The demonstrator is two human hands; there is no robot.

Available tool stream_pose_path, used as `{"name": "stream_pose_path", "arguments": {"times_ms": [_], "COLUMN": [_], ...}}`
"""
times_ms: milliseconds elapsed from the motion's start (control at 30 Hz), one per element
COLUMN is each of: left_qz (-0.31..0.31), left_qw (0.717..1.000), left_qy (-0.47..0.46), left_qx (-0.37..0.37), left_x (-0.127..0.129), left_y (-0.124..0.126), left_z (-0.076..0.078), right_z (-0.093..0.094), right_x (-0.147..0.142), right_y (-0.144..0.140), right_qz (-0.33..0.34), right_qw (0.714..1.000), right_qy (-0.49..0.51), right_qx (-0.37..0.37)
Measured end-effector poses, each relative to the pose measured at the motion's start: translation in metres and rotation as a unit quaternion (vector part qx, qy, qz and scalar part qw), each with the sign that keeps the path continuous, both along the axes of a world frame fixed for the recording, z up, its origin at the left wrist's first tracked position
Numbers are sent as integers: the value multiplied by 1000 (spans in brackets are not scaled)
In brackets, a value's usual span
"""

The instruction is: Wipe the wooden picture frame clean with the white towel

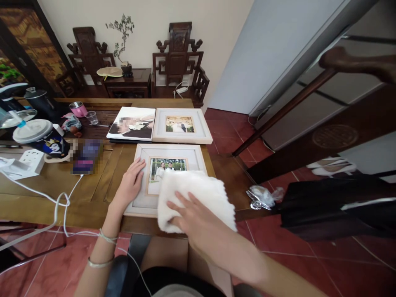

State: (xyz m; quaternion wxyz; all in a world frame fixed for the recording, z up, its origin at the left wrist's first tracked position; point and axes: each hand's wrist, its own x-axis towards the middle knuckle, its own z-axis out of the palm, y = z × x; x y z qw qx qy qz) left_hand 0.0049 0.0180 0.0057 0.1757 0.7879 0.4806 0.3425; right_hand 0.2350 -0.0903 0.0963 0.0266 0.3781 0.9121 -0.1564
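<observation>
Down at the near edge of the surface [93, 198], the left hand [130, 183] lies flat, fingers spread, pinning the picture frame [140, 202] steady, while the right hand [193, 216] presses a white cloth [198, 189] open-palmed over its glass.

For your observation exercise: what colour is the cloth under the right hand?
White, fluffy cloth, seen best in the head view.

On my desk [93, 194]: two framed photos [167, 173] [182, 125], one photo album [132, 123], one white cloth [198, 194], one pink mug [78, 109], one lidded cup [38, 136], two carved chairs [88, 53] [179, 57] behind.
</observation>
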Motion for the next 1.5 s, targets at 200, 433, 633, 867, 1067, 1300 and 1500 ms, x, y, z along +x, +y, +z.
{"name": "stream_pose_path", "arguments": {"times_ms": [200,433,633,867,1067,1300,1500], "left_qz": [-5,-14,-16,-8,0,-3,3], "left_qw": [1000,1000,1000,1000,1000,1000,1000], "left_qy": [9,14,15,9,7,2,8], "left_qx": [-13,-16,-4,0,-3,1,-3], "left_x": [1,1,0,-1,-1,0,1], "left_y": [-1,-1,-1,0,0,0,-1], "left_z": [1,2,1,-1,-1,-2,-1], "right_z": [-5,-19,-31,-22,-32,-24,-12], "right_x": [51,58,48,-22,-34,46,66], "right_y": [-11,43,101,142,150,138,76], "right_qz": [-106,-149,-186,-78,-46,-131,-154], "right_qw": [994,988,974,978,987,982,983], "right_qy": [-24,-7,10,18,-12,-36,-71], "right_qx": [-6,44,133,195,153,133,68]}}
